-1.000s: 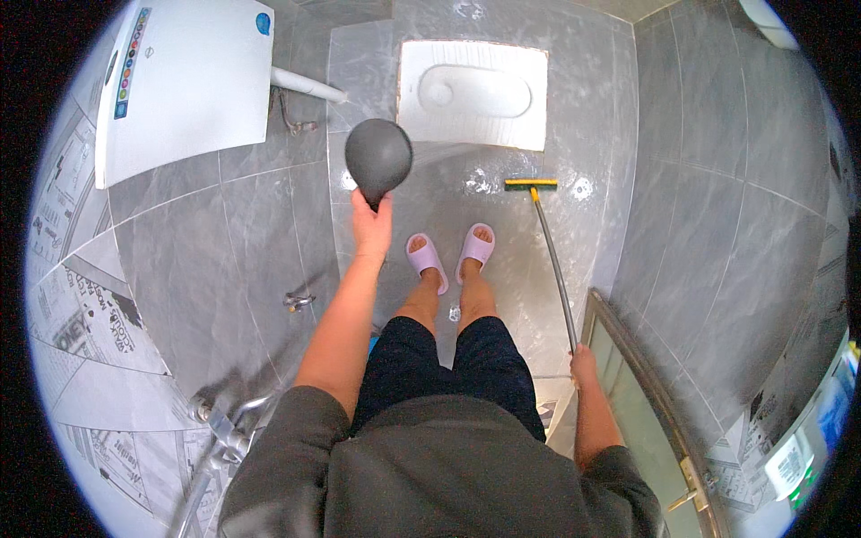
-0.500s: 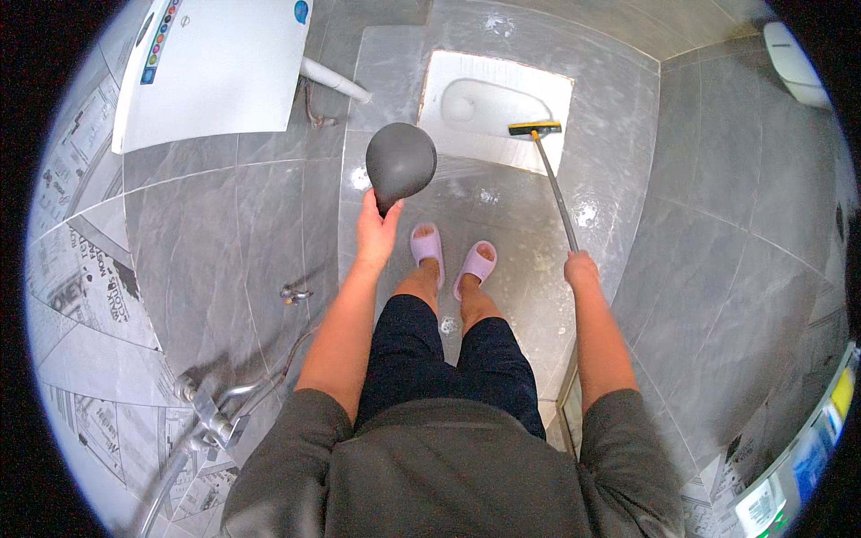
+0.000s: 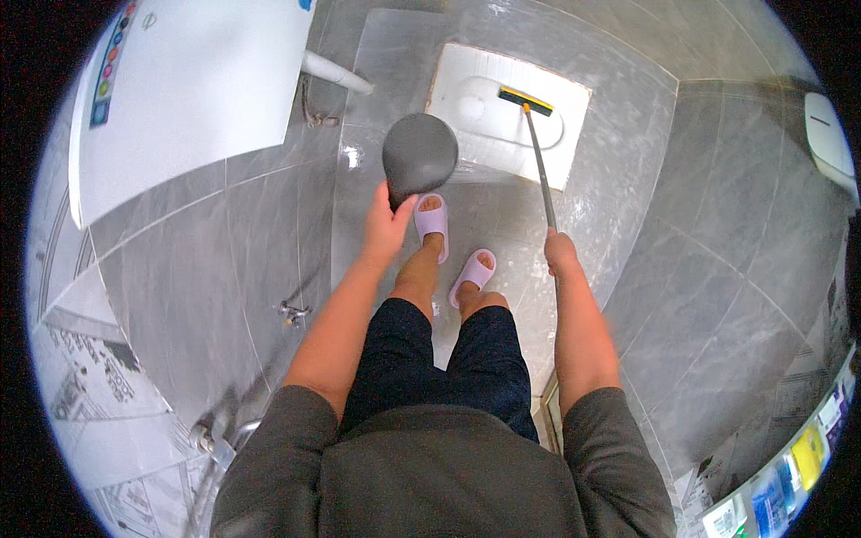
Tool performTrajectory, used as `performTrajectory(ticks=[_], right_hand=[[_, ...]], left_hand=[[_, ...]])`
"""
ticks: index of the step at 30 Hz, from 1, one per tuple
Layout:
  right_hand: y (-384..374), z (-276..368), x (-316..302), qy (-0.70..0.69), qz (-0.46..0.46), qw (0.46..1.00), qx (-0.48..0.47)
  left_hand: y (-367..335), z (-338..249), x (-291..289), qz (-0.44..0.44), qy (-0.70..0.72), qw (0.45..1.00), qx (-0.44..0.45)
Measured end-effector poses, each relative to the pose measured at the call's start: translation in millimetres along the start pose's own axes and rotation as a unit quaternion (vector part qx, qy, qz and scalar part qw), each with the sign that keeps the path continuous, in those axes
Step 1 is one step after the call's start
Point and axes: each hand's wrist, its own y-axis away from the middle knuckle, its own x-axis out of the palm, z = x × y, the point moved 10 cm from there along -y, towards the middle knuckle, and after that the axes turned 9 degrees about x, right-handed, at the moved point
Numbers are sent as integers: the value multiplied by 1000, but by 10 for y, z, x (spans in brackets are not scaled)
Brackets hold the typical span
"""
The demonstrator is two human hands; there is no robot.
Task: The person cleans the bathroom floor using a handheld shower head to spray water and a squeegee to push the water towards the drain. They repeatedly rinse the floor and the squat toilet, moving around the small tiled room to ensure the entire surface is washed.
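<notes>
Grey marbled tiles (image 3: 260,215) cover the walls around you, and glossy patches shine on the grey floor (image 3: 511,224). Set into that floor ahead of you is a white rectangular ceramic squat toilet (image 3: 574,117) with an oval basin.

Your right hand (image 3: 562,252) has its fingers curled closely around a long, thin grey pole (image 3: 542,170). At its far end, a straight yellow-and-black brush head (image 3: 526,100) lies over the basin, slanted across it; you cannot tell from above whether it presses on the ceramic. Such length probably suits your stance, since it lets the head reach out there while your feet stay clear of the toilet.

Your left hand (image 3: 387,226) grips a dark grey, smooth, round-bowled dipper (image 3: 420,151) by its short handle, thumb along the right side and fingers wrapping the left. Its bowl points away from you, between your hand and the toilet's near left corner, well apart from the pole, so the two tools likely don't foul each other. Whether it holds anything doesn't show.

Lilac open-toed slippers (image 3: 432,218) carry your feet, the left one farther forward, perhaps for balance. On your left, a large white panel (image 3: 197,99) stands above a small metal tap (image 3: 294,312) on the wall.
</notes>
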Motion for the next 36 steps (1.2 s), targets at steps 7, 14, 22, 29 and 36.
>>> performTrajectory(ticks=[7,14,22,29,36], right_hand=[[-99,662,609,40,-12,981,-189],[-66,-489,578,-407,196,881,140],[-589,-853,26,-199,73,975,60],[-133,-346,-429,97,-88,991,-38],[-16,-42,-191,265,29,952,-149]], left_hand=[[-604,-167,77,18,-35,999,37],[-686,-171,280,98,-96,990,41],[-544,-301,633,121,-119,983,66],[-421,-435,916,112,-35,993,-15],[-576,-463,580,-13,-150,989,13]])
